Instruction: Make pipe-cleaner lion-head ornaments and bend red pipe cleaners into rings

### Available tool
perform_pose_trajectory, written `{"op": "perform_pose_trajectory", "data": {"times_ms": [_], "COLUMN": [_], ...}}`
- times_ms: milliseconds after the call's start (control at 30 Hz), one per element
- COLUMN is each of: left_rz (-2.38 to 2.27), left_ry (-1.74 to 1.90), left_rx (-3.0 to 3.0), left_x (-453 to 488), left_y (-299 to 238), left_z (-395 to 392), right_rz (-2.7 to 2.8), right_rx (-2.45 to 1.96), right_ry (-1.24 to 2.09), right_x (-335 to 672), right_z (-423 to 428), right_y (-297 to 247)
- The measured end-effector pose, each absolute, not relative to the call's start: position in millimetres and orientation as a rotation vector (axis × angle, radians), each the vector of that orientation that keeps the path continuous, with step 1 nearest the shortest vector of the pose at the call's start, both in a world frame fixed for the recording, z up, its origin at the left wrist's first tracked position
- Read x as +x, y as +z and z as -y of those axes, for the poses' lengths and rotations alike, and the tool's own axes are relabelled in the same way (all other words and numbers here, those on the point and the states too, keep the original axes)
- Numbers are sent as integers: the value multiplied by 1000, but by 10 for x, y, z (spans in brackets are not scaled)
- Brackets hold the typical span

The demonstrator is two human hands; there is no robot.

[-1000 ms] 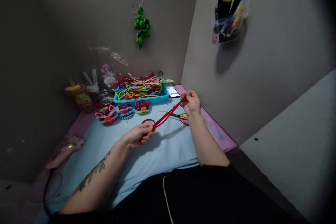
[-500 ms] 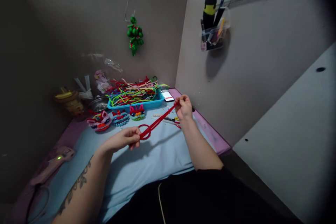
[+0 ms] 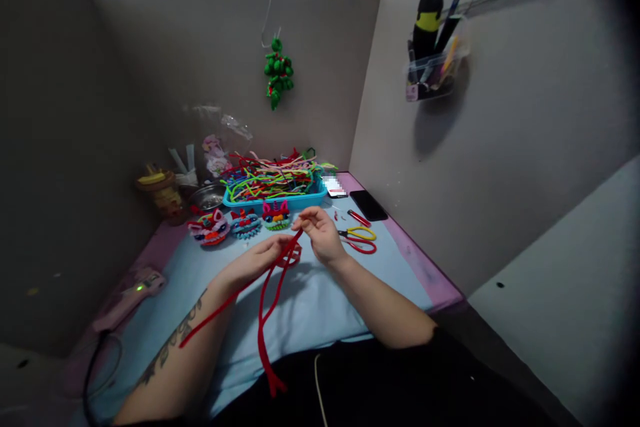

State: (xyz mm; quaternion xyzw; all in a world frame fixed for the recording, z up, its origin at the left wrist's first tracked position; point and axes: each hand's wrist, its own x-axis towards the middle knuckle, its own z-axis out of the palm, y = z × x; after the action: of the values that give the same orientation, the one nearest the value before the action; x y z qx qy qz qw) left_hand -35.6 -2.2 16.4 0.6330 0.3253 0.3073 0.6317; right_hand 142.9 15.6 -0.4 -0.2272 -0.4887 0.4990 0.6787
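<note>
My right hand [image 3: 323,235] pinches a bundle of red pipe cleaners [image 3: 261,320] near its upper end, thumb against fingers. Just to its left, my left hand [image 3: 263,255] is closed on the same bundle, its fingertips partly hidden. Several red ends hang down towards my dark shirt, while another strand runs back along my left forearm. Behind the strands a red ring [image 3: 297,256] shows between my hands; I cannot tell whether it touches them. Right of my right hand lie scissors [image 3: 361,235] with one yellow and one red handle loop.
A blue tray [image 3: 273,203] heaped with coloured pipe cleaners stands at the back. Colourful animal-head figures [image 3: 245,224] sit before it. A dark phone [image 3: 369,205] and a small red tool [image 3: 359,218] lie at the right. A pink corded device [image 3: 133,293] rests on the left.
My hands have come together from a stretched-apart hold. The red strands, taut between them before, now hang loosely down and across my left forearm. The view has shifted, bringing the dark phone into sight.
</note>
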Motion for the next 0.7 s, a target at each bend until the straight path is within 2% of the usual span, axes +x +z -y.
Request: {"op": "perform_pose_trajectory", "data": {"times_ms": [100,233,500,600,700], "left_rz": [-618,-787,-1119,-1230,-1247], "left_ry": [657,809,1109,1153,1146], "left_rx": [1320,1257,1597,1800,1944], "left_x": [-234,-116,-131,-136,-137], "left_y": [87,33,70,92,96], "left_z": [71,101,90,125,151], "right_rz": [1227,1316,1492,1462,1403], "right_rx": [-570,-566,-738,-760,-769], "right_ry": [1213,1195,519,537,718], "right_x": [1311,1300,1442,1413,1372], "right_z": [-80,-79,-9,1,-25], "right_y": [-57,-114,-84,-125,-170]}}
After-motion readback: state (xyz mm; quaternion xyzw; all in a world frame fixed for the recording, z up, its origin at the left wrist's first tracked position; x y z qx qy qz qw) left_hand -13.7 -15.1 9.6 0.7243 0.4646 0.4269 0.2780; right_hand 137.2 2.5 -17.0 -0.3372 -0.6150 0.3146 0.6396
